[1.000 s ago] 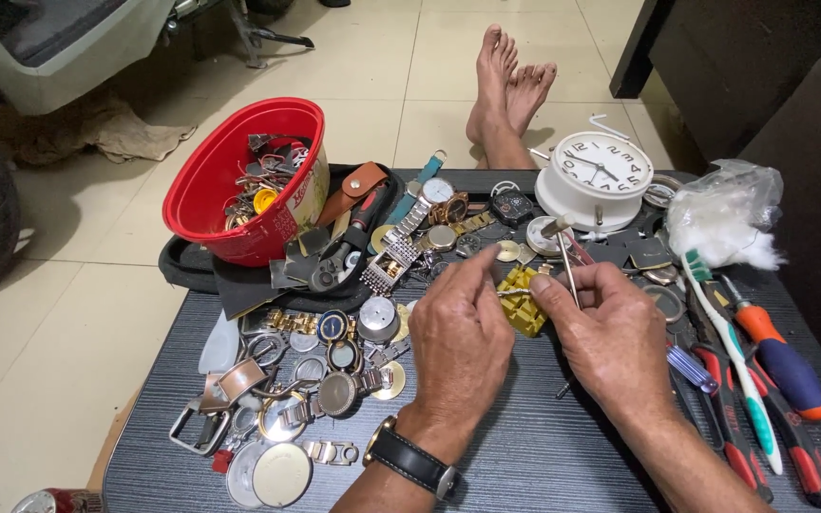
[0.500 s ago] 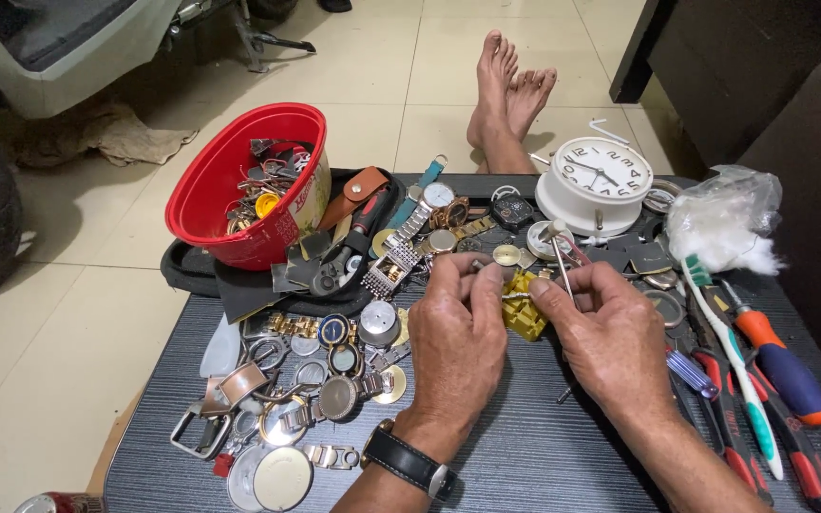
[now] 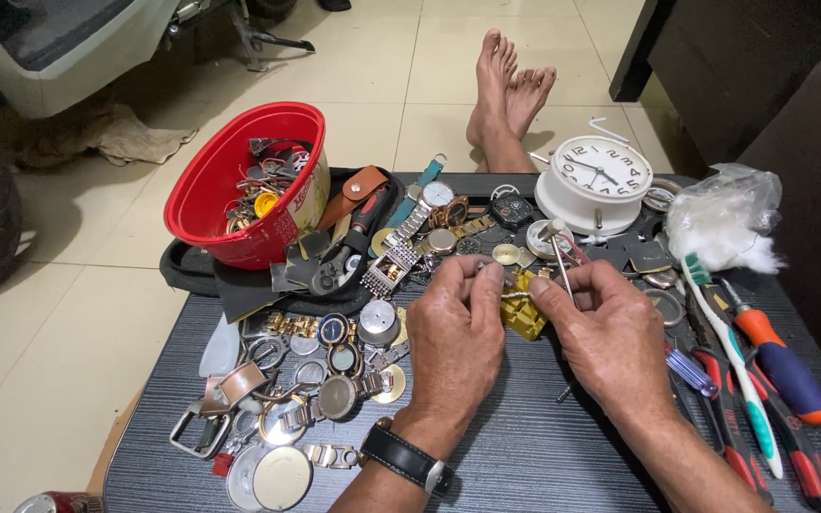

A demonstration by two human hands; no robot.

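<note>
My left hand (image 3: 456,334) lies knuckles-up, fingertips pinching a small metal watch-band piece (image 3: 515,295); my right hand (image 3: 610,334) mirrors it, pinching a thin pin tool (image 3: 560,256) upright. Between them sits a yellow link-remover block (image 3: 525,318) on the dark tabletop (image 3: 525,446), with watch parts (image 3: 325,380) left and screwdrivers (image 3: 772,380) right.

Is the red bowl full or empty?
Partly full: the red bowl, tilted toward the camera, holds a heap of metal watch parts and a yellow piece inside.
</note>
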